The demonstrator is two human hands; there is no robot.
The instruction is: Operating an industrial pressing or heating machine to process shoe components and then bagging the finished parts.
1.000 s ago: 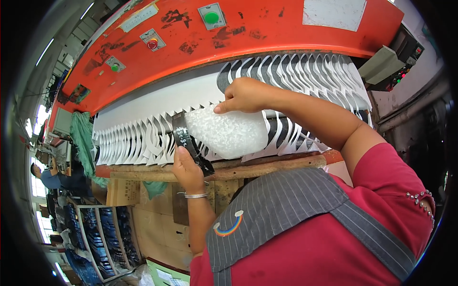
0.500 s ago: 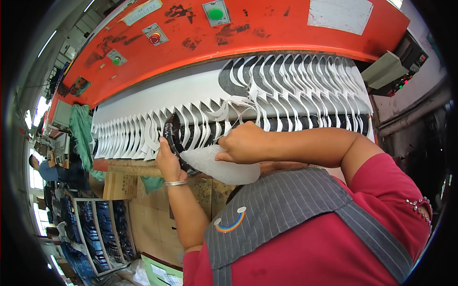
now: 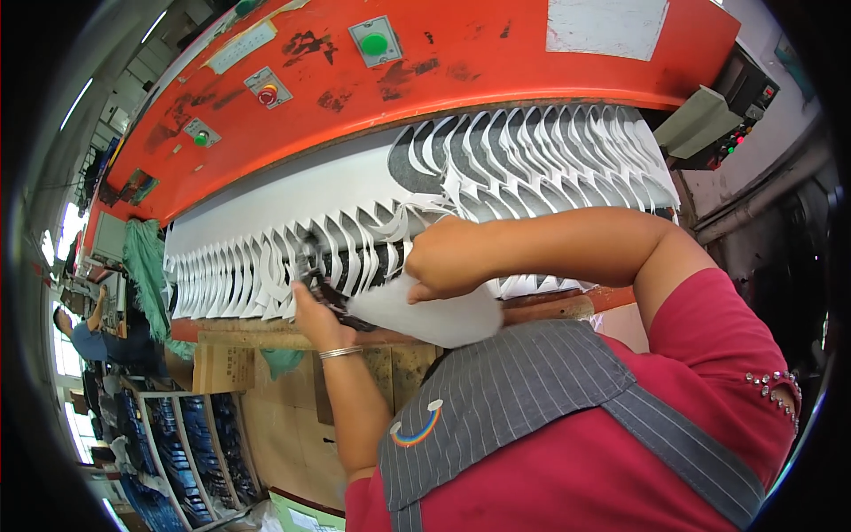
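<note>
In the head view, the left hand (image 3: 317, 321), a silvery bangle (image 3: 340, 352) at its wrist, is closed around a dark curved strip (image 3: 335, 303), whose far end is blurred. The right hand (image 3: 443, 259) is curled, with its thumb against the far edge of a white rounded piece (image 3: 448, 319). This piece sits between the near edge of the worktable and the striped apron (image 3: 523, 381), its left end meeting the dark strip; I cannot tell whether the two are joined. Beyond the hands lies white sheeting (image 3: 275, 195), cut into curved slivers along its near side and at the far right. A red machine (image 3: 496, 80) with round buttons spans the far side. A green cloth (image 3: 144, 266) hangs at the left, near a cardboard box (image 3: 223, 368) and shelves (image 3: 182, 448) of dark blue things.
</note>
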